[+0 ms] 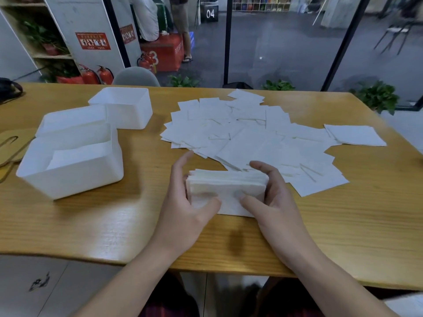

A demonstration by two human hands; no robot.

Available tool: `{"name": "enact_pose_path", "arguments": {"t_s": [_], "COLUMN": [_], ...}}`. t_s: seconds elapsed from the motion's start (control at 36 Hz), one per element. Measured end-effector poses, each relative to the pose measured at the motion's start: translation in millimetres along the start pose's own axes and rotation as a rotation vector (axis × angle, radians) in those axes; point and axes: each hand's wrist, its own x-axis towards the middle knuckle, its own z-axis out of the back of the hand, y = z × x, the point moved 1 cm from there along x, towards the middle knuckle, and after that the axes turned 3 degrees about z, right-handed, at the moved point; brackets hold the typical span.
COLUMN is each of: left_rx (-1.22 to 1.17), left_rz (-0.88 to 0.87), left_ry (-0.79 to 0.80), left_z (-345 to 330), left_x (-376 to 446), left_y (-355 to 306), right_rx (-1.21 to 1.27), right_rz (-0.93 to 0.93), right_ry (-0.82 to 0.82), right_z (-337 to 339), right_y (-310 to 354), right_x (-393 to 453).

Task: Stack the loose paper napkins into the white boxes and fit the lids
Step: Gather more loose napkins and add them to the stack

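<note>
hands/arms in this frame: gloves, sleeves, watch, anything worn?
Nothing worn that shows. The left hand and right hand are bare, with no gloves, and no rings are visible. Both forearms are bare down to the bottom edge of the picture, with no sleeve, cuff, watch or band in view. Fingernails look short and plain. No markings visible.

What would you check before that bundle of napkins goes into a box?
1. Bundle held on both sides: left hand and right hand grip the napkin stack: ok.
2. Stack edges squared: the edges look roughly even, a bottom sheet sticks out: not ok.
3. Near white box open, no lid on: ok.
4. Room in that box: a few napkins lie inside, space above: ok.
5. Path to the box over the table: ok.
6. Lids at hand: cannot tell.
</note>
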Motion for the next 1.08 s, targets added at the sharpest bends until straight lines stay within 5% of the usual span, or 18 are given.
{"name": "enact_pose_path", "arguments": {"t_s": [0.56,0.78,1.08], "left_rx": [0.058,0.072,0.093], "left_rz": [-0.026,-0.049,-0.021], "left_ry": [-0.031,-0.078,-0.069], "left_z": [-0.8,-6.0,4.0], "left_x": [-8.7,-15.2,-19.1], "left_y": [-3.2,-9.0,0.0], "right_rx": [-0.016,-0.066,-0.046], "right_rz": [0.05,0.077,0.048], "right_ry": [-0.001,-0.179,-0.165], "right_z": [-13.5,-30.1,-34.7], "right_y": [2.1,8.5,4.7], "right_x": [-5.4,-4.7,3.7]}}
